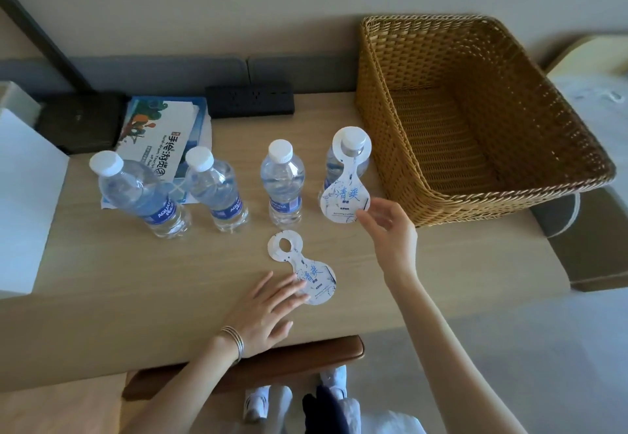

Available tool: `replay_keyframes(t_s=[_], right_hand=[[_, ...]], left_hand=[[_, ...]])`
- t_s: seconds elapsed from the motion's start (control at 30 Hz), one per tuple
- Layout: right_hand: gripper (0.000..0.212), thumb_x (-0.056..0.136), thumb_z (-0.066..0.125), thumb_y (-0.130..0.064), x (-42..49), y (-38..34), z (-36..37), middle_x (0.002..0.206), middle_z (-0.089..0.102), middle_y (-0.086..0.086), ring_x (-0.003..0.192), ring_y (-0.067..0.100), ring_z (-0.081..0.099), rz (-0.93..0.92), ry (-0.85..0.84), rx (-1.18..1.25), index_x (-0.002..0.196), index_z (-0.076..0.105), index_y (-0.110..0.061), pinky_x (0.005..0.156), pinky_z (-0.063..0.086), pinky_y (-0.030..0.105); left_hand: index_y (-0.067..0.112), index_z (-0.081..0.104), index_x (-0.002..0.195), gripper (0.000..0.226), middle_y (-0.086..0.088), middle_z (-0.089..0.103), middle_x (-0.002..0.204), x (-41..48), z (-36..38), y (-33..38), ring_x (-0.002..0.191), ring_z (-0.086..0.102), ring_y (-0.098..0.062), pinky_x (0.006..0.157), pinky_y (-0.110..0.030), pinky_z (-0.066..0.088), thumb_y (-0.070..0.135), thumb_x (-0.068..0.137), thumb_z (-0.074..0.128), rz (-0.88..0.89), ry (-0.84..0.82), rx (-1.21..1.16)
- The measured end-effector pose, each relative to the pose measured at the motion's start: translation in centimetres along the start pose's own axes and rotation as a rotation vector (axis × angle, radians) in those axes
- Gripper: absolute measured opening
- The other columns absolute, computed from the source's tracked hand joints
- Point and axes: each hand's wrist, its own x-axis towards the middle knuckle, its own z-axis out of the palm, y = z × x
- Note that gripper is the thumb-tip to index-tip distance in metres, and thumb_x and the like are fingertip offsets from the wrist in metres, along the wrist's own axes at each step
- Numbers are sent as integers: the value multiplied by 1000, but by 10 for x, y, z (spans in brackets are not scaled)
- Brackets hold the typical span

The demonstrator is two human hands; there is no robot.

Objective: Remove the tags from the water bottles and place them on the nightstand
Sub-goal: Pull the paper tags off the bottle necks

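While one tag (302, 272) already lies flat on the tabletop (136, 263), the last tag (346, 182) hangs on the neck of the rightmost bottle (331, 165), so the step in hand is taking off this final one. The right hand (390, 229) reaches to its lower edge, fingers loosely spread — they seem to touch the card, though whether they pinch it I cannot tell. The left hand (268, 311) rests open, fingertips on the loose tag. Three other bottles (282, 182) stand bare in a row to the left. The next move likely calls for lifting the tag's ring up over the cap without tipping the bottle. The wicker basket (475, 120) stands just beside that bottle on the right, leaving little room there; the near tabletop is open — its front edge lies close behind the left hand.
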Motion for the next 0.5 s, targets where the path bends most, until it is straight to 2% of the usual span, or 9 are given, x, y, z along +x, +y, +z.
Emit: replay_keyframes(t_s=[0.13,0.27,0.5], right_hand=[[9,79,73,-13,-2,-7,-8,80,70,-7,74,5,64,-70,-39,-8,86,68,-14,69,50,19],[8,81,69,-6,-7,-27,-17,77,68,-3,69,4,63,-73,-98,160,87,66,-10,64,47,17],[12,82,66,1,-4,-77,-19,76,65,-3,71,4,63,-154,-188,359,84,64,-11,66,46,13]], left_hand=[[26,46,135,51,6,34,150,1,2,9,142,22,-14,112,-48,21,33,85,50,-62,38,-21],[26,45,136,52,7,32,150,4,6,21,142,21,-14,112,-48,19,33,85,49,-138,62,-64],[26,47,134,50,8,35,149,6,5,24,142,23,-13,113,-46,17,33,84,49,-152,97,-59]])
